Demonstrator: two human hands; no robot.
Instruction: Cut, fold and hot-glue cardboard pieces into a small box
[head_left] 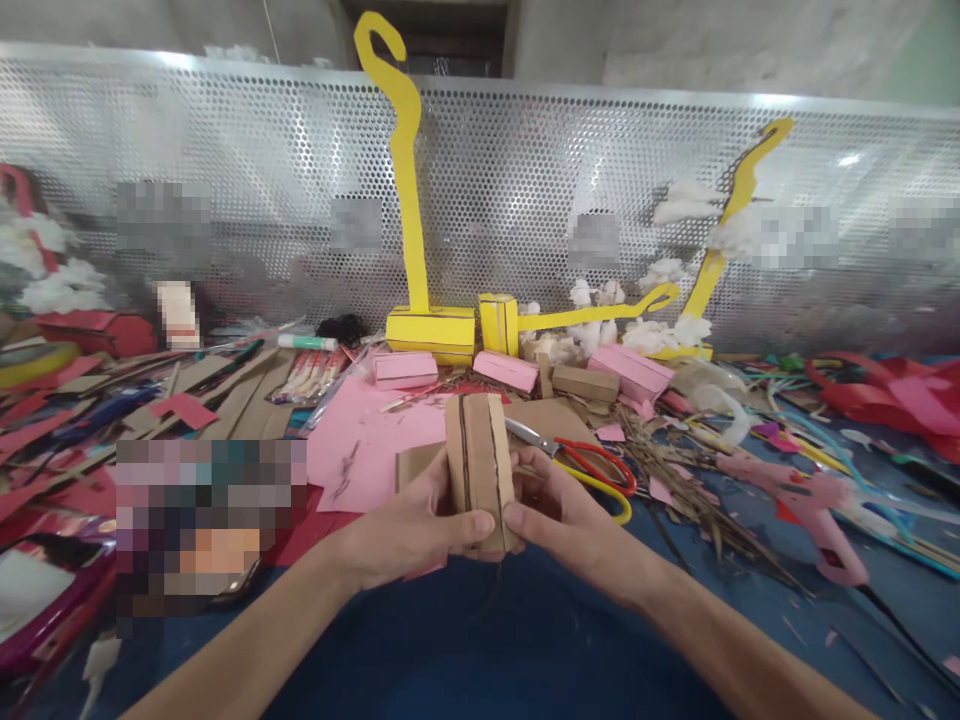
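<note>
Both of my hands hold a small brown cardboard box [480, 465] upright above the blue table, with dark lines running along its edges. My left hand [424, 518] grips its left side, the thumb pressed on the lower front. On the right side, my right hand [559, 505] is closed round the box, its thumb near the other one. Behind the box lie pink paper [382, 430], a flat cardboard piece [412, 468] and scissors with red and yellow handles [600, 465].
A pink glue gun [814, 500] lies at the right among scraps. Yellow boxes with hooked strips [431, 335] and small pink boxes [405, 370] stand before the perforated metal panel [495, 190]. Cardboard strips [247, 390] and a green-capped marker [307, 342] are at the left.
</note>
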